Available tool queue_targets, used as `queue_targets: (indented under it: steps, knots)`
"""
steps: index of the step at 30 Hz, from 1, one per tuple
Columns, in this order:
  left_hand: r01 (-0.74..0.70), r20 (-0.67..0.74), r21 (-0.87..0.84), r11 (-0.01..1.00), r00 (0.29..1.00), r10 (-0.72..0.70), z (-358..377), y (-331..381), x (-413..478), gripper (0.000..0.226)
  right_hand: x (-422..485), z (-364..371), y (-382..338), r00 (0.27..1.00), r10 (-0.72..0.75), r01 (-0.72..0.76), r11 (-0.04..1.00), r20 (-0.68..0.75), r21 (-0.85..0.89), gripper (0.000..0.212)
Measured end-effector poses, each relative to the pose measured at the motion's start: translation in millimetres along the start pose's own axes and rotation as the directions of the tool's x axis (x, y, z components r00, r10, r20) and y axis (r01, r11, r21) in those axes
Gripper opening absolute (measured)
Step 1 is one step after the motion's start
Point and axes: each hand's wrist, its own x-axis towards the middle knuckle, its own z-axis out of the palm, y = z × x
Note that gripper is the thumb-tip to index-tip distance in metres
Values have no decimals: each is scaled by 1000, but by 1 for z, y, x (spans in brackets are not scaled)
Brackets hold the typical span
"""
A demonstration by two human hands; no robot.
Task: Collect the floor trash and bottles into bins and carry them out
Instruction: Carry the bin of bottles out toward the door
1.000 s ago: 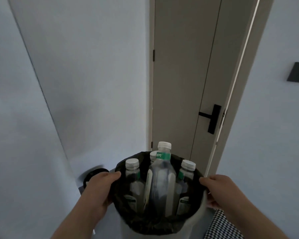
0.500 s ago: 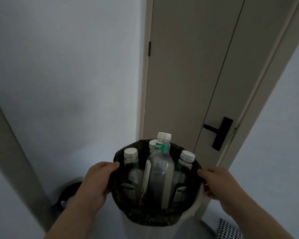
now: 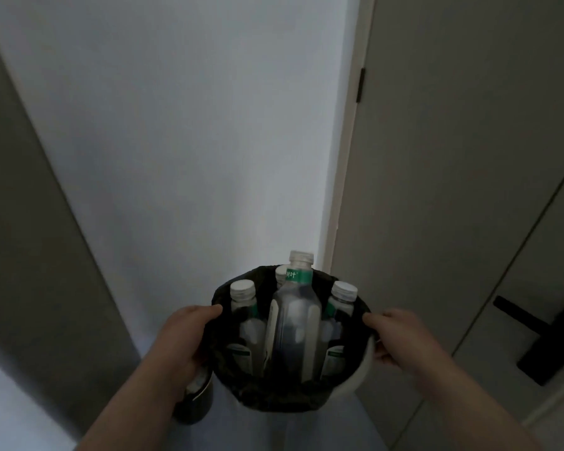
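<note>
Overall, largest first: pale wall [image 3: 183,131] fills centre and left of view; beige door [image 3: 469,157] w/ black lever handle [image 3: 541,340] stands at right, a dark hinge [image 3: 359,89] on its frame.

Bin [image 3: 360,374]: white body, black liner [image 3: 274,397] folded over rim. Held up in front of the person, low centre of view, between both forearms.

Left hand [image 3: 184,340]: clasps bin rim on left side, thumb over liner edge. Right hand [image 3: 401,336]: clasps rim on right side, fingers curled under the edge.

Second, dark bin [image 3: 194,405] sits lower left, partly hidden behind left forearm; contents not clear.

Bottles: four stand upright inside the liner, all clear plastic w/ white caps. Tall bottle [image 3: 295,327] in centre rises above rim; green neck band carries white writing, too blurred to read for certain. Left bottle [image 3: 243,307] and right bottle [image 3: 341,304] flank it, each w/ green-and-white label lower down, text illegible. Rear bottle [image 3: 280,275] shows only its cap behind the tall one.
</note>
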Motion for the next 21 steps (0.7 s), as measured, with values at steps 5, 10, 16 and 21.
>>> queue_targets:
  steps: [5, 10, 16, 21]
  knots:
    - [-17, -139, -47, 999, 990, 10, 6, 12, 37, 10, 68, 16, -32, 990, -13, 15, 1000, 143, -12, 20]
    - [-15, -202, -72, 997, 979, 0, 5, 26, 87, 10, 134, 43, -56, 981, -22, 30, 999, 193, -40, 15]
    - [0, -210, -98, 995, 977, -21, 7, 45, 171, 12, 217, 86, -85, 977, 6, 14, 996, 214, -93, 15]
    - [16, -208, -96, 995, 978, -36, 11, 64, 240, 10, 281, 117, -110, 979, 32, -2, 989, 203, -145, 18]
